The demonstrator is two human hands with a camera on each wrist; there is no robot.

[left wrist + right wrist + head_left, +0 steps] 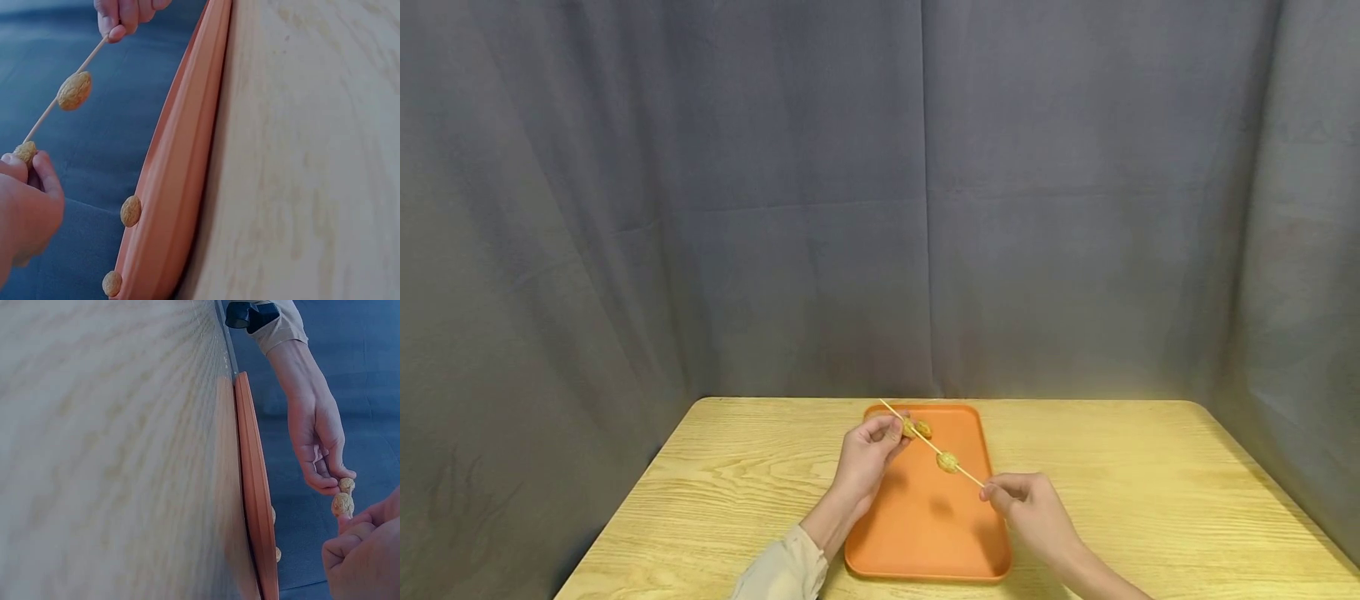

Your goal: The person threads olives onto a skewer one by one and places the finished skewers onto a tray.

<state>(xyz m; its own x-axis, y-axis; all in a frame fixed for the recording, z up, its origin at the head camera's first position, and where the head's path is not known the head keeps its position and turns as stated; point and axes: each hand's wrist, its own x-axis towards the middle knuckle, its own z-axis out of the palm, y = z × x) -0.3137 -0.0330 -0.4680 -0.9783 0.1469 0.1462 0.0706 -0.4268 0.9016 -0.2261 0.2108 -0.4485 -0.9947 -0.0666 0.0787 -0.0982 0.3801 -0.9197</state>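
A thin wooden skewer [972, 477] slants over the tray, its near end pinched between the thumb and fingers of my right hand [1033, 508]. Partway along it sits a brown, wrinkled food ball [947, 462], threaded on. My left hand [861, 462] pinches a second, similar ball [25, 152] farther up the skewer. Beyond the left fingers, the skewer's far tip shows in the head view. In the right wrist view the two balls [342, 504] appear close together between the hands.
An orange tray [925, 542] lies beneath both hands on a wood-grain table [737, 475]. Two loose balls [130, 211] show at the tray in the left wrist view. Grey curtains [820, 208] stand behind and at both sides.
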